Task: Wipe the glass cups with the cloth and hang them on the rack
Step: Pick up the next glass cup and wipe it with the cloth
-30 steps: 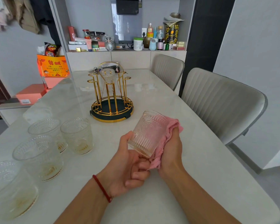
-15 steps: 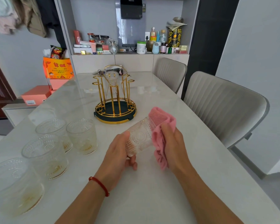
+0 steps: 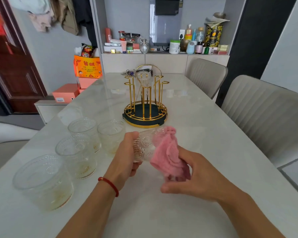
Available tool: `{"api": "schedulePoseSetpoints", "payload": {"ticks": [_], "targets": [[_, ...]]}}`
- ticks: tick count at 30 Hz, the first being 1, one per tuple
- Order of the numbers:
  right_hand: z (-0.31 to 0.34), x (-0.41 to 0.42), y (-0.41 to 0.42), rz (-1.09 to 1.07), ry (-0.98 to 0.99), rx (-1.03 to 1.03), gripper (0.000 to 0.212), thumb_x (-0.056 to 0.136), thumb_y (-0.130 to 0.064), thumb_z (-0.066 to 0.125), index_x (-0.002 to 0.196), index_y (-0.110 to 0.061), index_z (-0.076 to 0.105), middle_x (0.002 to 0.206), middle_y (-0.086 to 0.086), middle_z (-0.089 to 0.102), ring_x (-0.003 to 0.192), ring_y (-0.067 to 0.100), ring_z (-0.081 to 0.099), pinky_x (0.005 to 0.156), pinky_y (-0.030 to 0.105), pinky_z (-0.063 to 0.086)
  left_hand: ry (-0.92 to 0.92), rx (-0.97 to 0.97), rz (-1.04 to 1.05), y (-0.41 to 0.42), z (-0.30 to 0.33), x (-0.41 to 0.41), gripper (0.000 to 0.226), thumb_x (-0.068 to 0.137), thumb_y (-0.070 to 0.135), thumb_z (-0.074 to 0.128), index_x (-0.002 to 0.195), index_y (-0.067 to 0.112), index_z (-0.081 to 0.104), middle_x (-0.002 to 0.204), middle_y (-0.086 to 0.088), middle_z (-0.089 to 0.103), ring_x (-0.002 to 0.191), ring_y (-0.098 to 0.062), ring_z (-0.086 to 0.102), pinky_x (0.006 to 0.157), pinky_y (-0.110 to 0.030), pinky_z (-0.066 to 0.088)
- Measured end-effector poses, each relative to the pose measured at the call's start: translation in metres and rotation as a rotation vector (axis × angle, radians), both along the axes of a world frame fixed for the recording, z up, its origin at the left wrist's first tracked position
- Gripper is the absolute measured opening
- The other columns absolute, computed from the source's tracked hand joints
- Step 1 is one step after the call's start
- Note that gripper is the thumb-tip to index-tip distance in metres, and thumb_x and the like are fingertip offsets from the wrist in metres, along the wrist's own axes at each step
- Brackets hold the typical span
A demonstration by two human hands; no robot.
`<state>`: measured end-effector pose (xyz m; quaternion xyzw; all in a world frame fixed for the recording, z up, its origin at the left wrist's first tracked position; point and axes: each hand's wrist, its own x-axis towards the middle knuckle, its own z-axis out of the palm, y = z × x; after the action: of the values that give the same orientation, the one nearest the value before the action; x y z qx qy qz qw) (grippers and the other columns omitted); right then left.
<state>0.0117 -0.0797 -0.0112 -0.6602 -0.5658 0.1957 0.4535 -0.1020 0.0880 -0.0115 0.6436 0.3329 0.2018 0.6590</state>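
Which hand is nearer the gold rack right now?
Left. The left hand, holding the glass cup, sits just in front of the gold rack; the right hand, holding the pink cloth, is further back.

Home dining room, marble table [image 3: 187,117], padded chairs [image 3: 265,114], cluttered shelf [image 3: 162,52], probably hanging clothes [image 3: 58,14]

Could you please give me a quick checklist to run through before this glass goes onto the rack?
1. Left hand grips the glass cup: ok.
2. Right hand holds the pink cloth against the cup: ok.
3. Cup wiped clean: cannot tell.
4. Gold rack has free pegs: ok; one cup hangs there.
5. Path over the table to the rack is open: ok.
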Motion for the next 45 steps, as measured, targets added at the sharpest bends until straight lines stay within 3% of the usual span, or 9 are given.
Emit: {"api": "schedulePoseSetpoints", "payload": {"ticks": [4,10,13,17,23,28,33,37,45], "targets": [[-0.008,-0.003,0.004,-0.034,-0.210,-0.154,0.038,0.067,-0.044,0.092,0.084,-0.042,0.058,0.082,-0.034,0.063,0.076,-0.013,0.057,0.062,0.009,0.043,0.070,0.088,-0.065,0.002,0.000,-0.002,0.052,0.104,0.055,0.029,0.064,0.023,0.035,0.044,0.013,0.035,0.036,-0.003,0.026,0.045,-0.022,0.022],[-0.029,-0.012,0.017,0.027,-0.342,-0.162,0.070,0.085,-0.065,0.066,0.148,-0.046,0.040,0.152,-0.027,0.043,0.140,-0.006,0.038,0.114,0.026,0.038,0.084,0.194,-0.117,-0.003,-0.004,0.002,0.048,0.107,0.047,0.031,0.069,0.019,0.036,0.034,0.014,0.036,0.030,-0.001,0.038,0.036,-0.008,0.028],[-0.020,-0.020,0.015,0.027,-0.133,-0.047,0.041,0.092,-0.070,0.042,0.123,-0.050,0.059,0.106,-0.039,0.064,0.083,-0.004,0.067,0.076,0.017,0.054,0.010,0.144,-0.064,-0.007,-0.003,0.004,0.046,0.106,0.047,0.035,0.070,0.019,0.034,0.038,0.012,0.037,0.033,-0.004,0.039,0.036,-0.010,0.028],[-0.013,-0.030,0.014,-0.017,0.194,-0.050,0.045,0.081,-0.071,0.034,0.053,-0.038,0.047,0.046,-0.011,0.045,0.040,0.002,0.042,0.046,0.014,0.037,-0.026,0.206,-0.004,-0.008,-0.006,0.006,0.043,0.104,0.047,0.039,0.073,0.018,0.039,0.068,0.000,0.038,0.058,-0.013,0.042,0.045,-0.018,0.034],[-0.013,-0.030,0.015,-0.078,0.682,-0.146,0.081,0.073,-0.079,0.034,0.067,0.002,0.040,0.045,-0.003,0.031,0.039,0.008,0.024,0.046,0.021,0.026,-0.174,0.534,-0.045,0.002,-0.017,0.004,0.041,0.090,0.053,0.036,0.062,0.024,0.031,0.064,-0.001,0.031,0.065,-0.024,0.035,0.060,-0.051,0.033],[-0.007,-0.028,0.014,0.002,1.092,-0.171,0.081,0.076,-0.084,0.031,0.088,-0.010,0.061,0.054,0.000,0.040,0.034,0.008,0.024,0.036,0.017,0.028,-0.273,0.849,-0.044,0.007,-0.016,0.000,0.049,0.091,0.045,0.036,0.067,0.006,0.051,0.063,-0.016,0.044,0.061,-0.032,0.044,0.056,-0.051,0.034],[-0.013,-0.026,0.013,-0.104,0.548,-0.148,0.094,0.075,-0.085,0.009,0.040,-0.007,0.048,0.033,0.001,0.039,0.035,0.019,0.050,0.043,0.019,0.038,-0.162,0.422,-0.164,0.005,-0.010,0.000,0.049,0.087,0.047,0.039,0.094,0.004,0.062,0.065,0.006,0.049,0.055,-0.007,0.044,0.048,-0.019,0.035],[-0.016,-0.029,0.010,-0.096,-0.092,-0.139,0.092,0.076,-0.090,-0.001,0.058,-0.030,0.066,0.047,-0.016,0.057,0.055,-0.002,0.060,0.064,0.010,0.041,0.095,-0.037,-0.228,0.009,-0.003,-0.001,0.059,0.096,0.062,0.036,0.102,0.015,0.070,0.063,-0.008,0.049,0.041,-0.018,0.037,0.043,-0.016,0.022],[-0.017,-0.038,0.017,-0.253,0.689,-0.200,0.077,0.070,-0.083,0.016,0.055,-0.013,0.045,0.039,0.002,0.040,0.036,0.012,0.036,0.044,0.020,0.031,-0.204,0.461,0.095,-0.004,-0.020,0.011,0.043,0.104,0.022,0.037,0.090,0.016,0.077,0.064,0.011,0.057,0.057,-0.007,0.051,0.044,-0.016,0.038]]}}
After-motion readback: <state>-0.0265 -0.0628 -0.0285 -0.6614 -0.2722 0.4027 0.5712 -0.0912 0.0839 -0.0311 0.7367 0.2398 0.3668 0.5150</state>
